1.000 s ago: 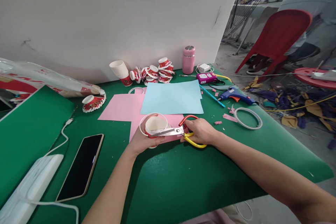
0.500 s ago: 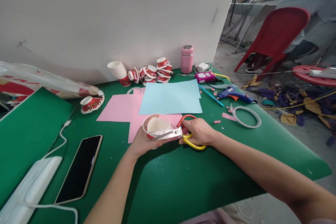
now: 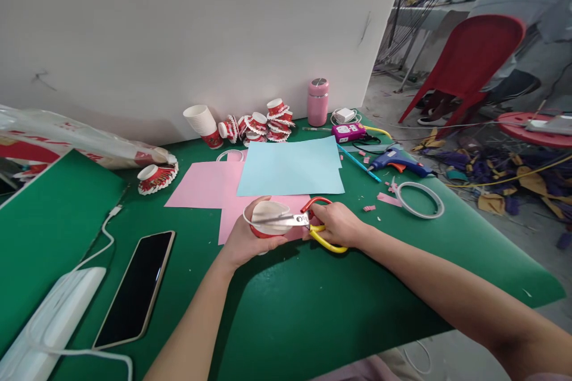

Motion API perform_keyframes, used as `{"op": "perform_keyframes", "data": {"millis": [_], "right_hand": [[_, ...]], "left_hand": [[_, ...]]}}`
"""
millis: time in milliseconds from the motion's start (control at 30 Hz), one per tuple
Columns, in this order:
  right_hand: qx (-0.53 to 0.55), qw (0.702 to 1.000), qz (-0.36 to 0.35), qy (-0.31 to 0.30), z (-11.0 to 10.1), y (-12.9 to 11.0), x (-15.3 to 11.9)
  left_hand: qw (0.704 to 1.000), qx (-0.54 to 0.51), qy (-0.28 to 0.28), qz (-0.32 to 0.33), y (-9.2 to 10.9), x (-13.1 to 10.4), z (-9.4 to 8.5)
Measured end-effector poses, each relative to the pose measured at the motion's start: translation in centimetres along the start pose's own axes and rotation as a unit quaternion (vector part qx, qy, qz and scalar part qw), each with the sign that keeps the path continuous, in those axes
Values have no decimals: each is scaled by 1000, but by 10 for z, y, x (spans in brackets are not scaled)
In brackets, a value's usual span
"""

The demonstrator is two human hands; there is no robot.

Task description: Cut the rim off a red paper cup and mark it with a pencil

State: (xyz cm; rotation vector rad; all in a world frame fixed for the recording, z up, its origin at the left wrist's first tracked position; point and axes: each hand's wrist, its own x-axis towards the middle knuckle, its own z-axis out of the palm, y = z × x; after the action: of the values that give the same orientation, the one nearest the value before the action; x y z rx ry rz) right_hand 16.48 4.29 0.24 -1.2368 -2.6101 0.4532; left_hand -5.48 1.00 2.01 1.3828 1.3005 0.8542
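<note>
My left hand point(image 3: 243, 242) is wrapped round a red and white paper cup point(image 3: 270, 227), whose open mouth faces up. A thin white rim strip curves out from the cup on the left. In my right hand point(image 3: 340, 226) are scissors point(image 3: 328, 243) with one red and one yellow handle. Their metal blades lie across the cup's mouth and look nearly closed. Beneath and behind the cup are pink sheets point(image 3: 201, 183) and a light blue sheet point(image 3: 290, 166).
Cut cups point(image 3: 255, 122), a cup stack point(image 3: 199, 122) and a pink bottle point(image 3: 317, 102) stand along the white board. A glue gun point(image 3: 400, 161) and tape roll point(image 3: 420, 199) lie right; a phone point(image 3: 136, 289) lies left. Behind, someone sits on a red chair point(image 3: 473, 65).
The scissor blades have closed together and swung up a little across the cup. The cup's rim strip has shifted as the cup tilted slightly in my left hand.
</note>
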Motion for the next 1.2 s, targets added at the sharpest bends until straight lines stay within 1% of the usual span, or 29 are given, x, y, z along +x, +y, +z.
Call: {"op": "perform_keyframes", "data": {"millis": [67, 167, 233, 367, 433, 533, 633, 733, 800, 867, 933, 1067, 1200], "right_hand": [[22, 998, 58, 17, -2, 2, 2], [45, 989, 129, 58, -5, 5, 4], [43, 984, 152, 83, -7, 8, 5], [3, 974, 191, 126, -6, 19, 7], [-2, 970, 196, 144, -6, 24, 8], [21, 972, 175, 154, -8, 25, 6], [40, 985, 109, 128, -11, 18, 2], [6, 995, 39, 94, -13, 6, -2], [-23, 997, 10, 75, -13, 0, -3], [-43, 997, -1, 61, -13, -4, -4], [-56, 997, 3, 56, -13, -5, -4], [-69, 996, 12, 52, -13, -3, -5], [-76, 996, 9, 42, -13, -3, -5]], "left_hand": [[999, 26, 6, 32, 0, 2, -3], [999, 6, 14, 50, -2, 5, -7], [999, -37, 6, 29, -5, 6, -9], [991, -133, -3, -30, -11, 6, -11], [985, -165, -5, -44, -13, 6, -11], [981, -188, -5, -53, -13, 5, -10], [979, -196, 17, -57, -11, 6, -10], [980, -189, 42, -49, -9, 7, -9], [982, -175, 62, -36, -8, 8, -8], [984, -157, 74, -23, -8, 9, -8], [988, -135, 73, -11, -9, 10, -7], [995, -84, 52, 28, -12, 10, -7], [996, -59, 38, 54, -15, 10, -8]]}}
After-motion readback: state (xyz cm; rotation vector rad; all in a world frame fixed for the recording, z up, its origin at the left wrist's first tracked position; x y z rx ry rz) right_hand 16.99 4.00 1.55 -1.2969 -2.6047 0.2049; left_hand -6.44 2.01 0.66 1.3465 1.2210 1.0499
